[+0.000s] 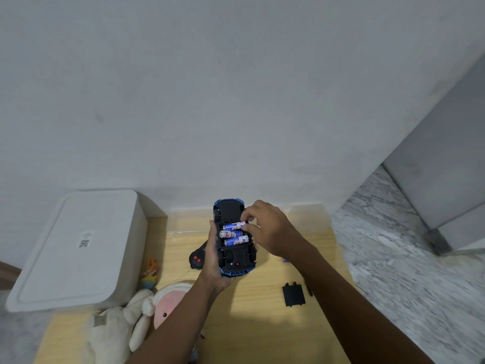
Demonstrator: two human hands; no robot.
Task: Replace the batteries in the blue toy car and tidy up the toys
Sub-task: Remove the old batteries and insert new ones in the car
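My left hand (213, 261) grips the blue toy car (230, 214) upside down above the wooden table, black underside up. Its battery bay is uncovered and holds three blue and white batteries (232, 234) side by side. My right hand (265, 227) reaches in from the right, with thumb and fingertips pinched on the right end of the topmost battery. The black battery cover (294, 295) lies flat on the table to the right. A black remote control (197, 257) with red buttons lies under the car, partly hidden by my left hand.
A white lidded storage box (76, 248) stands at the left. A cream plush rabbit (118, 329), a pink and white plush (170, 303) and a small colourful doll (151, 273) lie at the table's front left. Marble floor (393, 258) lies right of the wooden table (262, 332).
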